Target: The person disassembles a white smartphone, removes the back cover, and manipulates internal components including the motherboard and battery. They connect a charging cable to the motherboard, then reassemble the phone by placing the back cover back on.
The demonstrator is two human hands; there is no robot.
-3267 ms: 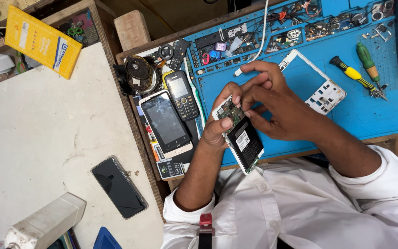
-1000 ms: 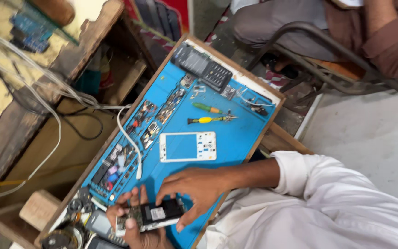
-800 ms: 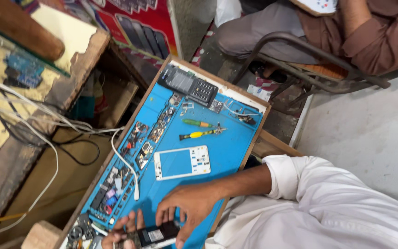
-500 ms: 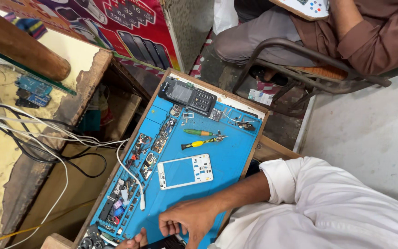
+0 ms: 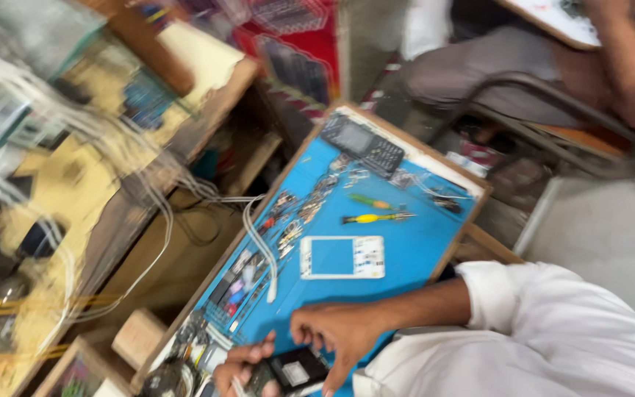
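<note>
Phone [image 5: 293, 371] sits right at the bottom edge of my view, a small dark opened-up handset with its back off and a pale label showing. My left hand [image 5: 240, 364] cradles it from underneath with fingers curled up around one end, and my right hand [image 5: 336, 340] arches over the top, fingers spread narrow and pressing on the upper edge. So both are closed on it, though motion blur hides exactly where each fingertip lands.

It hangs just over the near end of the blue mat [image 5: 413, 254] on the counter. Looks light and rigid to me, but with the cover gone the exposed board is the fragile bit, so I'd grip by the long plastic sides and stay off the middle. Probably a bit slick too.

Further up the mat there's a white phone frame [image 5: 342, 257] lying flat, a yellow-handled screwdriver [image 5: 371, 218] and a green one [image 5: 369, 201] just beyond it, and a dark keypad phone [image 5: 362, 144] at the far corner. A strip of tiny parts [image 5: 288, 228] runs along the left edge beside a white cable [image 5: 262, 242]. Someone else is sitting on a chair [image 5: 545, 110] past the counter.
</note>
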